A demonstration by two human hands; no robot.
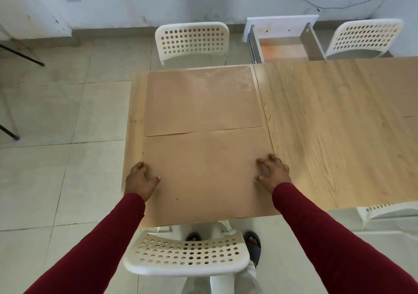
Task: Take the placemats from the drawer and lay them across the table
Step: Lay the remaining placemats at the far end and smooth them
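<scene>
From the head camera, two placemats lie on the left end of the wooden surface [339,124]; the far placemat [201,99] sits toward the opposite chair [192,40], and the near placemat [208,173] lies just in front of the person, its far edge touching or slightly tucked under the other's near edge. The left hand [141,181] rests on the near placemat's left edge and the right hand [272,172] on its right edge; the fingers [263,164] of both are loosely curled and press down on the mat, apparently gripping nothing; whether a thumb hooks under an edge cannot be told. The mat's long axis runs left to right between the hands, so both are equally near. The drawer [285,44] stands open at the far side; its contents are unclear. The right stretch of the surface likely takes any further mats.
</scene>
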